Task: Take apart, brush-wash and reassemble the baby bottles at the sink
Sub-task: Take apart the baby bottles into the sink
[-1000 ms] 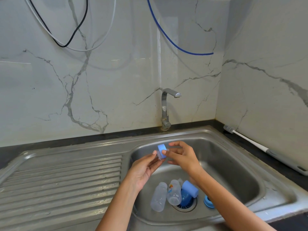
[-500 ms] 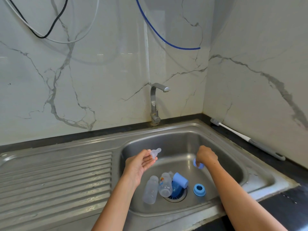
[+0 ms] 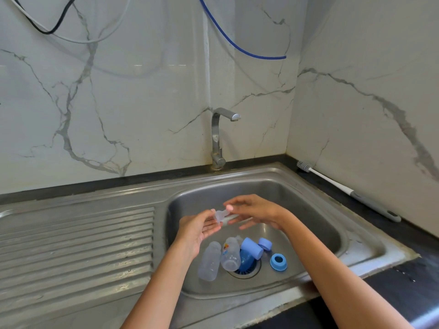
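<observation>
steel sink [image 3: 280, 186], bottles [image 3: 210, 261], blue caps [image 3: 252, 248]

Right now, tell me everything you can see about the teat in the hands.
The teat is small, clear and soft-looking, likely silicone, with a wider round base and a narrow tip. It lies roughly on its side, tip toward the right, held in the air above the sink basin. The left hand holds its base end at the fingertips, and the right hand pinches the tip end. It is detached from any bottle or ring. Finer detail is blurred.

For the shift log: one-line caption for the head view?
Both hands hold a clear teat over the sink; bottles lie at the drain.
</observation>
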`<control>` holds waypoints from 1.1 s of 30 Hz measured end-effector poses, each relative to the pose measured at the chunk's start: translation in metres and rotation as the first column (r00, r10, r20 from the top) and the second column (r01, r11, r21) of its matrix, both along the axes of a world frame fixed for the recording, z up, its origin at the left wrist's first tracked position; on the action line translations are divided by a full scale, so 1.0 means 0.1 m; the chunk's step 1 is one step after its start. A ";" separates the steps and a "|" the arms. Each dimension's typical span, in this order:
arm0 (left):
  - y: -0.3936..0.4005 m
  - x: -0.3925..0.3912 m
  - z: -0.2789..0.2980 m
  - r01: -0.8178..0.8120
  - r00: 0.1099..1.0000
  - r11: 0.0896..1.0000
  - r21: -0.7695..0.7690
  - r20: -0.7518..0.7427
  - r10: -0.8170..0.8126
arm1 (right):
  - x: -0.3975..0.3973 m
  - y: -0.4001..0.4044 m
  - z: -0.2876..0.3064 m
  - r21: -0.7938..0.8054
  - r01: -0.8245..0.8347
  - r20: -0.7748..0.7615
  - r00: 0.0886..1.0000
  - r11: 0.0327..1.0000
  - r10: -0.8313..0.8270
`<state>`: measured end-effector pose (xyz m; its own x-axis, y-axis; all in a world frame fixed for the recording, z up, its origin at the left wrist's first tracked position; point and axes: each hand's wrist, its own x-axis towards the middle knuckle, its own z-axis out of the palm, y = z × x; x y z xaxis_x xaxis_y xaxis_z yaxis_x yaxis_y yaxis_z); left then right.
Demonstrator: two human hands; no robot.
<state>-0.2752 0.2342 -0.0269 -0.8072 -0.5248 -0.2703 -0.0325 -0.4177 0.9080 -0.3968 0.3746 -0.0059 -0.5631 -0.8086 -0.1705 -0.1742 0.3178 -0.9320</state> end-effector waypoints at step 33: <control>0.03 0.03 0.08 0.083 0.986 0.854 -0.513 0.169 0.006 | -0.17 0.02 0.06 0.124 0.650 -0.659 0.619 0.750 -0.427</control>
<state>-0.2718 0.2373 -0.0188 -0.7992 -0.5935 -0.0949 -0.2009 0.1149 0.9728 -0.4139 0.3766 -0.0003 -0.9492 -0.2799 0.1437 -0.3124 0.7834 -0.5374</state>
